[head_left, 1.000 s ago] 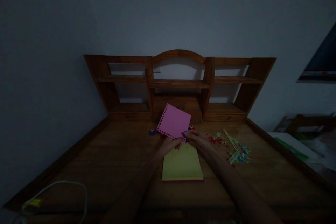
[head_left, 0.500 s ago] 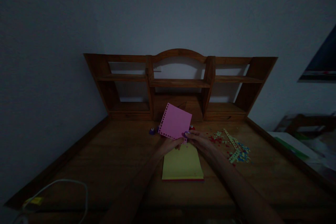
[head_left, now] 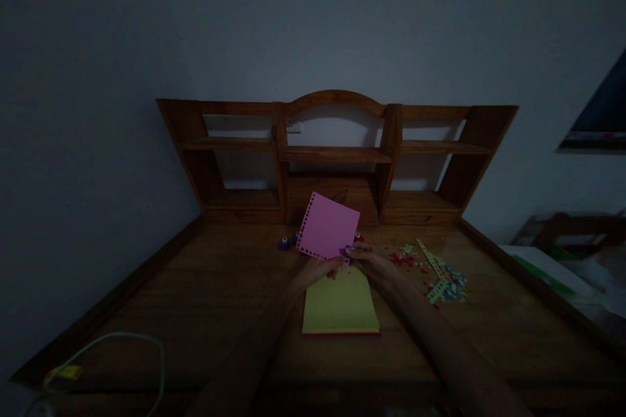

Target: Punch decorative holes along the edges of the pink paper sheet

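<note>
So the change in the last moment is tiny: the pink square paper sheet [head_left: 328,227] has slid a hair toward the right, and a second small purple piece [head_left: 295,238] now peeks out by its left edge, where it was hidden a second ago. Next to that is a purple piece with a pale round top [head_left: 284,244], and a red one [head_left: 359,236] pokes out past the sheet's other side.

Both hands are basically in the same spot. The left hand [head_left: 319,267] has its fingers pinched on the sheet's bottom edge, while the right hand [head_left: 375,262] has its fingers closed on a small purple gadget [head_left: 350,249] right at the sheet's lower right corner. Looks like a craft punch to me, but it's pretty dark. The sheet is tilted, with little cut-outs running down its left edge and along the bottom. Can't tell if that small slide means a fresh hole, the fingers cover that bit.

Just under the hands there's a stack of yellow paper [head_left: 340,309] on the brown wooden tabletop [head_left: 220,287], with a few pink bits near its top. Off to the right are pale punched strips [head_left: 430,259] and scattered red, blue and pale green scraps [head_left: 454,288].
</note>
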### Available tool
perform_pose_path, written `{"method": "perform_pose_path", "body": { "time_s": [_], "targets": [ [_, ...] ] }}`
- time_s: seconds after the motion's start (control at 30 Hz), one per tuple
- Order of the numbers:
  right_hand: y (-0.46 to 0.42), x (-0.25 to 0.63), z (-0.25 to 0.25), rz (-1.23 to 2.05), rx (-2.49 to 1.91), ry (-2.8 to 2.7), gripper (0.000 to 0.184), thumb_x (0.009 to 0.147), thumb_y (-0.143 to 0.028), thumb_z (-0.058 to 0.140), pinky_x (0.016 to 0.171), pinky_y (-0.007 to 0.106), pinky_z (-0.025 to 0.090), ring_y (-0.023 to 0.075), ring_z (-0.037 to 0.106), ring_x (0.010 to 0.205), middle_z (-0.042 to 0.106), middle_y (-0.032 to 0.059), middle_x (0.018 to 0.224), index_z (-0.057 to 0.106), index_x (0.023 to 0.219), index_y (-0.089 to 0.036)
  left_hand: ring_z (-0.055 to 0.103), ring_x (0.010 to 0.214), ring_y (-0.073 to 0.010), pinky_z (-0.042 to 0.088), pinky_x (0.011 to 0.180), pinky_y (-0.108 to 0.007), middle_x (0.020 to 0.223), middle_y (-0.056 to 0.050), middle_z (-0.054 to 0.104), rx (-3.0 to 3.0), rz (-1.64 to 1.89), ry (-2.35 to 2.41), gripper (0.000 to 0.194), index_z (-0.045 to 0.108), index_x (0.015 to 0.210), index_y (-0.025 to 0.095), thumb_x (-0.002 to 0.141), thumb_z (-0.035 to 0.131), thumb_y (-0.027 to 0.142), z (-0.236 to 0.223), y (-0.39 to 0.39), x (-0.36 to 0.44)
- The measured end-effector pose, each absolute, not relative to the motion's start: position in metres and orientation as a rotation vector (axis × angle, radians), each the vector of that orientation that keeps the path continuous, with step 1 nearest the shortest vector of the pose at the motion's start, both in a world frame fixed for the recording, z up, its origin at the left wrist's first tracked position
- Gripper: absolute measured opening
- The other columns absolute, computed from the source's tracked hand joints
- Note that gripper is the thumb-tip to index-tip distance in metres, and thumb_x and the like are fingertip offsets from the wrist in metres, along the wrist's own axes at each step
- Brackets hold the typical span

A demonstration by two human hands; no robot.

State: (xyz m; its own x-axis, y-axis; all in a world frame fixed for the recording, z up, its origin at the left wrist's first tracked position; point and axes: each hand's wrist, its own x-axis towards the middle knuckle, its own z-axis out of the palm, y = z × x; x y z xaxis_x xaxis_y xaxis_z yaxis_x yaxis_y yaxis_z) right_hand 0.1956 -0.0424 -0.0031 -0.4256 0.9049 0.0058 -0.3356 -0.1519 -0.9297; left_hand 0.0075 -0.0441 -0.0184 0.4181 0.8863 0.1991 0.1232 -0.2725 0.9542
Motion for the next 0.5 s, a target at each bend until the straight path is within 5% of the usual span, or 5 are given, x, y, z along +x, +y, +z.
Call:
{"method": "perform_pose_path", "body": {
  "time_s": [0.5],
  "targets": [
    [-0.0398,0.1983,-0.0112,1.691,-0.772,-1.176,0.024,0.066,-0.026,0.084,0.082,0.030,0.051,0.0181,0.067,0.081,0.075,0.0058,0.091,0.076,0.086,-0.017,0.050,0.050,-0.0124,0.039,0.051,-0.025,0.054,0.001,0.053,1.688,0.935,0.919,0.031,0.058,0.067,0.017,0.083,0.059,0.042,-0.0163,-0.0467,0.0091]
  ]
}}
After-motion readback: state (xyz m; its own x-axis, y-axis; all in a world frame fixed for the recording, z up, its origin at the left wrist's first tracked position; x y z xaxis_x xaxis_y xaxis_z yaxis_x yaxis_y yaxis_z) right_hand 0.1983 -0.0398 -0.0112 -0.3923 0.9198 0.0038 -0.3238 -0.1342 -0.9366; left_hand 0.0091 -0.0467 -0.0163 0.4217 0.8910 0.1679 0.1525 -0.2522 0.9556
